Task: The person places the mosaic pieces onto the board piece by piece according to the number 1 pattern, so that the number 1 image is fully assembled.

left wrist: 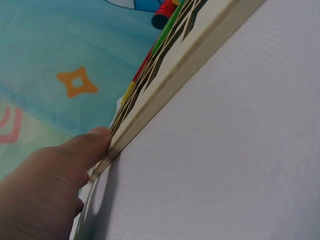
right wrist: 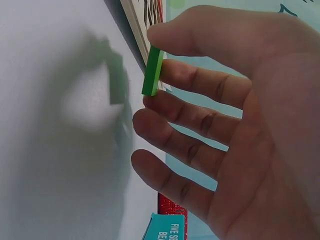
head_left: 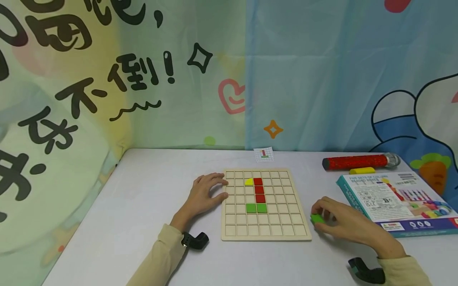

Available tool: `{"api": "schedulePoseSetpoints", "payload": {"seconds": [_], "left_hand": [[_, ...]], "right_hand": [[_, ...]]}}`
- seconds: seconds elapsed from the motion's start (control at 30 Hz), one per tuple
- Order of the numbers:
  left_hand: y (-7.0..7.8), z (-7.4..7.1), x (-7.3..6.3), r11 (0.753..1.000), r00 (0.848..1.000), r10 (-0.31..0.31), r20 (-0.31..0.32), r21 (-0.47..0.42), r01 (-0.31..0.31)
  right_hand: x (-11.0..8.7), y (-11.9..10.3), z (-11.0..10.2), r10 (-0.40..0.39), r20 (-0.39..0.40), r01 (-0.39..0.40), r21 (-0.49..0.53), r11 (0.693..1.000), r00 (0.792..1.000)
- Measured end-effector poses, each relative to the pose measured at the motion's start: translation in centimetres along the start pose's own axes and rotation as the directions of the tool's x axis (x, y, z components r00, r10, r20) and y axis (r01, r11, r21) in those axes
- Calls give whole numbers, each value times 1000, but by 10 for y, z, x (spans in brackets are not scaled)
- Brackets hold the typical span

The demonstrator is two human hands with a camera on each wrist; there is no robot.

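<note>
A wooden grid board (head_left: 282,230) lies flat on the white table, its squares marked off by raised lines. In it sit a yellow quarter-round piece (head_left: 249,182), a column of red square tiles (head_left: 259,198) and two green square tiles (head_left: 251,208) side by side. My left hand (head_left: 205,194) touches the board's left edge with thumb and fingertips, the fingers gently bent. Right of the board, my right hand (head_left: 345,222) pinches a green block (right wrist: 153,71) between thumb and fingers, held above the table; its other fingers spread loosely in the right wrist view.
A small pattern card (head_left: 264,155) lies behind the board. At the right are a flat toy box (head_left: 400,198), a yellow piece (head_left: 362,171) and a red glittery tube with a silver end (head_left: 358,162). A printed cloth (head_left: 304,79) hangs behind the table.
</note>
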State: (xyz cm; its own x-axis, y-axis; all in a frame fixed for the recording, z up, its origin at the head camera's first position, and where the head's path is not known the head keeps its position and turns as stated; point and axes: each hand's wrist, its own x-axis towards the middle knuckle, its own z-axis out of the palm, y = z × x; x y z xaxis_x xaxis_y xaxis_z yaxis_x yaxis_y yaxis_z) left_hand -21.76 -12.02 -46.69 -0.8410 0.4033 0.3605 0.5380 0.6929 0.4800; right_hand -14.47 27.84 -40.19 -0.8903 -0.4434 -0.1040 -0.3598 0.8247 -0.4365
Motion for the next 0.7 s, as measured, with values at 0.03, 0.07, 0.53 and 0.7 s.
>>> {"api": "schedulePoseSetpoints", "payload": {"seconds": [0.03,0.07,0.53,0.7], "left_hand": [[0,0,0,1000,1000,0,-1,0,0],[0,0,0,1000,1000,0,-1,-1,0],[-1,1,-1,1000,1000,9,-10,-8,-9],[-2,2,-1,1000,1000,15,-20,0,-15]], "right_hand": [[1,-1,0,1,1,-1,0,1000,1000],[1,-2,0,3,3,-3,-1,1000,1000],[8,-5,4,-88,0,87,135,987,996],[10,-5,6,-103,-38,107,142,984,994]]}}
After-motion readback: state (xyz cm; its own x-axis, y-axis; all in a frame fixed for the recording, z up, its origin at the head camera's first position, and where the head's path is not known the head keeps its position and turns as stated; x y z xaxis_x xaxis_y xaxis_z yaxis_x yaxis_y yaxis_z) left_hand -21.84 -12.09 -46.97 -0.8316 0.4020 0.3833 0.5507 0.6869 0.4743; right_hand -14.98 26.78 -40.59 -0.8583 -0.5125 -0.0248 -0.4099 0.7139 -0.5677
